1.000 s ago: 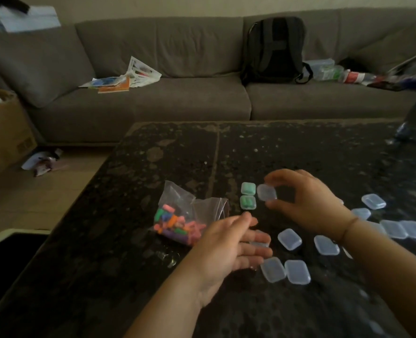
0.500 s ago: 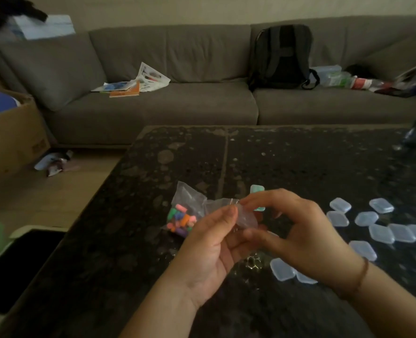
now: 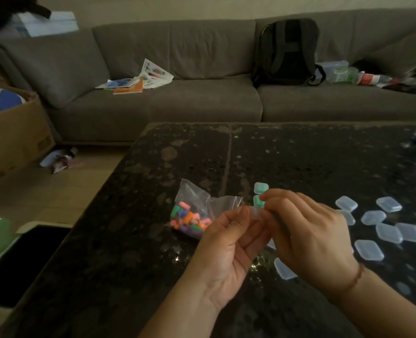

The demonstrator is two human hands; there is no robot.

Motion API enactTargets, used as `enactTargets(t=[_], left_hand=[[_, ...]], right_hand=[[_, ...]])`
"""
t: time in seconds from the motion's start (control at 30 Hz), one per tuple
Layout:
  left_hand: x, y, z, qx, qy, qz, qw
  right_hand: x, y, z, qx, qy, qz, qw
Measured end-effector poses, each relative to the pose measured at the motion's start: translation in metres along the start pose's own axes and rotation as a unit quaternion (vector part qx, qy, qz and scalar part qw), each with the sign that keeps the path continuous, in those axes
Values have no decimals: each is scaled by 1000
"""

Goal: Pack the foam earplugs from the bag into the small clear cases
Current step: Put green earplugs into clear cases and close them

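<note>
A clear plastic bag (image 3: 197, 203) with several coloured foam earplugs (image 3: 189, 219) lies on the dark table (image 3: 153, 240). Just right of it, my left hand (image 3: 228, 250) and my right hand (image 3: 309, 237) together pinch one small clear case (image 3: 257, 212) above the table. Two cases with green inside (image 3: 260, 188) lie just behind my right fingers. Several empty clear cases (image 3: 387, 231) are scattered to the right, and one (image 3: 283, 269) shows below my right hand.
A grey sofa (image 3: 177, 103) runs behind the table, carrying papers (image 3: 138, 81) and a black backpack (image 3: 287, 52). A cardboard box (image 3: 11, 137) with a ball stands on the floor at left. The table's left edge is near the bag.
My right hand carried a clear case from beside the green ones toward me. My left hand rose to meet it, and both now pinch the case.
</note>
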State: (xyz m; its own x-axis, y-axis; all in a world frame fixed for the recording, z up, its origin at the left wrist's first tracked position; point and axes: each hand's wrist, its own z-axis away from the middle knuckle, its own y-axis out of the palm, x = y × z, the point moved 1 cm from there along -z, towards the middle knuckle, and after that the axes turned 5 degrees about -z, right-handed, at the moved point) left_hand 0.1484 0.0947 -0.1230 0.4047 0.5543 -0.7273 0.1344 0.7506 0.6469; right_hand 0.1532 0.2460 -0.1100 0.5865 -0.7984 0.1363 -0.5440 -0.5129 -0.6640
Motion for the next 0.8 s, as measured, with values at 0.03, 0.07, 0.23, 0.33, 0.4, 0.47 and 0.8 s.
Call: enactTargets(t=[0.03,0.07,0.23,0.33,0.4,0.47,0.8], left_hand=[[1,1,0,-5,-2,-1,1000],[2,1,0,-10,-1,-4,1000],[4,-3,-1,-31,3,-37,999],[4,-3,1,-23,-8,-60,998],[2,-4,2,6,-20,-96,995],[-2,-5,4,52,-39,-151,986],[-63,-43,3,-70,21,-92,993]], right_hand=[[1,1,0,2,4,5,1000],[2,2,1,3,11,4,1000],[5,7,2,22,49,-22,998],[5,6,2,21,98,-65,993],[5,4,-1,4,151,-106,983],[5,4,-4,-4,201,-155,967],[-6,9,2,58,263,-171,948]])
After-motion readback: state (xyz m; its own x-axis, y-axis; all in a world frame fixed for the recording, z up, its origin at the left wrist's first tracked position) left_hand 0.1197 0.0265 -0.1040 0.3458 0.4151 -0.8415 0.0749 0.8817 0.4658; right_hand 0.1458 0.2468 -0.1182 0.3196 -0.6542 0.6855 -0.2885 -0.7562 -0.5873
